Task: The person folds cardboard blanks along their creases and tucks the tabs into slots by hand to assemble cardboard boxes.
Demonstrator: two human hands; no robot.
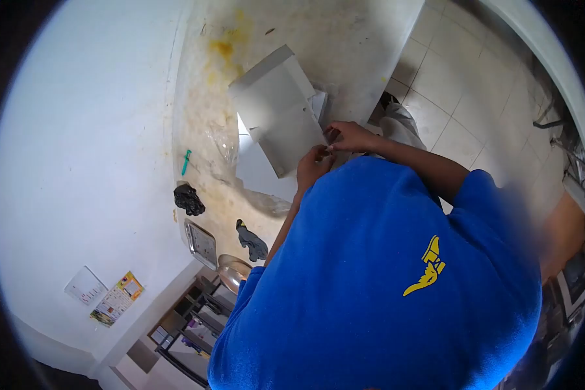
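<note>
An open, pale grey cardboard box (273, 107) with raised side flaps lies tilted on the stained worktop. My left hand (313, 166) is closed at the box's near right corner, fingertips pinched together. Just beyond it, my right hand (348, 138) is closed too, its fingertips almost touching those of my left. A tiny pale bit shows between them, too small to name. White board or sheet (260, 168) lies beneath the box, with clear plastic film (224, 140) around it.
On the worktop's left side are a teal tool (186, 162), a black plastic bundle (188, 199), a dark grey glove-like item (252, 242), a metal tray (202, 244) and a round metal bowl (233, 273). Tiled floor (461, 97) lies beyond the right edge.
</note>
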